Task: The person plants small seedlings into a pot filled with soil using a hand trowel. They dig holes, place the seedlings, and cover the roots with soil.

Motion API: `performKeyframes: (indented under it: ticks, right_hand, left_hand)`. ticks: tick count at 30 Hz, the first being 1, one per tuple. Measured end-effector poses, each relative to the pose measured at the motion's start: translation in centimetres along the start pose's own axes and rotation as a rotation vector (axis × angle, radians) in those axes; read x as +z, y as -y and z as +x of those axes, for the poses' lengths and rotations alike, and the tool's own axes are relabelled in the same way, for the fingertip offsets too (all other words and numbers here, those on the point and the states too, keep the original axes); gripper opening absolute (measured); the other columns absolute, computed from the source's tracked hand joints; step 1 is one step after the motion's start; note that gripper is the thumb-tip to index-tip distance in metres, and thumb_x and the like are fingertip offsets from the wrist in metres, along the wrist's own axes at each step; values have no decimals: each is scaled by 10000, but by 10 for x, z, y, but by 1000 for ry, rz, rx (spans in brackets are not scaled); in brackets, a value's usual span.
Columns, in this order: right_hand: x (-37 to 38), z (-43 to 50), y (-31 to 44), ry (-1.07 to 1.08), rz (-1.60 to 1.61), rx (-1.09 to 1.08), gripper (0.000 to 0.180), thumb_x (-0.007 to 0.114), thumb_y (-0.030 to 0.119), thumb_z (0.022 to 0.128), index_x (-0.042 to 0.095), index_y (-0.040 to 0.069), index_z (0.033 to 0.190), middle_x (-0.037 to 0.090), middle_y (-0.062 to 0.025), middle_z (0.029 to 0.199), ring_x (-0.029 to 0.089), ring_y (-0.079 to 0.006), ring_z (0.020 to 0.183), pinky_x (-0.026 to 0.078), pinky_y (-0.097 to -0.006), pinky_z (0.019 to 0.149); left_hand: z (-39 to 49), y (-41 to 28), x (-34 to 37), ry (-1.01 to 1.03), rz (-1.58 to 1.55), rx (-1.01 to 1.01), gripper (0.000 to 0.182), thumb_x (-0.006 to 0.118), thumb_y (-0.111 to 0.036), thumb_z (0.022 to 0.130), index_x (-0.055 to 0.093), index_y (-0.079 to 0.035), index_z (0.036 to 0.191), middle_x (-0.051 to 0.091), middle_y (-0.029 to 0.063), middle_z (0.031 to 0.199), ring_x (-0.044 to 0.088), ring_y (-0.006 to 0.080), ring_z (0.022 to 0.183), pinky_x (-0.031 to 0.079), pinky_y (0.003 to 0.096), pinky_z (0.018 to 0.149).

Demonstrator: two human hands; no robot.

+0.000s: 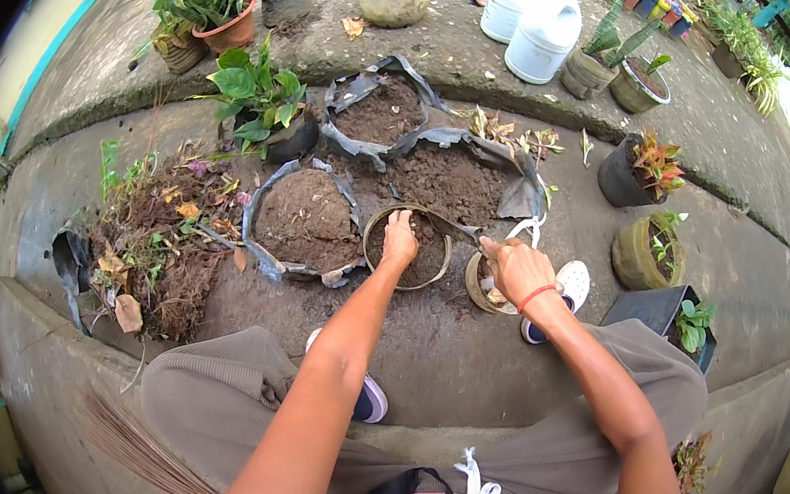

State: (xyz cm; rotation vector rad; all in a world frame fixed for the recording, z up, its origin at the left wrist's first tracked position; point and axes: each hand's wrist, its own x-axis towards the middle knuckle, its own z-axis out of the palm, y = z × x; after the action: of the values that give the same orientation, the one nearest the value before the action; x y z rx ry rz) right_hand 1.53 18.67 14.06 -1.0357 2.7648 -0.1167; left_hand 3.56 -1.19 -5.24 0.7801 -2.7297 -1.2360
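Observation:
My left hand (400, 240) reaches into a round pot (437, 277) of dark soil, its fingertips near the far rim. Whether they grip anything is hidden. In my right hand (522, 271) is the handle of a hand trowel (454, 226); its dark blade points left, over the pot's right rim. Below that hand stands a smaller container (474, 287), with pale pieces inside and a white strap (530, 225) beside it. Behind the pot lie torn dark plastic bags of soil: one at left (260, 243), one at right (521, 187) and one farther back (341, 133).
A heap of roots and dead leaves (169, 256) lies left, and a stick broom (143, 449) near my left knee. Potted plants line the right, including a red-leaved one (624, 177). White jugs (541, 37) and a plastic tub (397, 0) stand on the raised concrete ledge.

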Motion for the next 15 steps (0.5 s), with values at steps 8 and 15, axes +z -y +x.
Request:
performKeyframes:
  ticks: [8, 15]
  right_hand:
    - [14, 8, -10, -6, 122, 52, 294, 497, 175, 793, 585, 158, 1073, 580, -195, 848, 595, -363, 665, 478, -452, 600]
    - [8, 11, -5, -40, 146, 42, 314, 522, 167, 773, 579, 162, 1082, 576, -200, 843, 592, -363, 655, 479, -449, 596]
  left_hand:
    - [-16, -7, 50, 41, 314, 143, 296, 529, -149, 785, 423, -37, 1038, 420, 177, 1008, 432, 343, 995, 411, 421, 798]
    - [-12, -5, 9, 196, 207, -4, 194, 311, -191, 887, 375, -14, 935, 472, 261, 972, 520, 431, 870, 433, 482, 732]
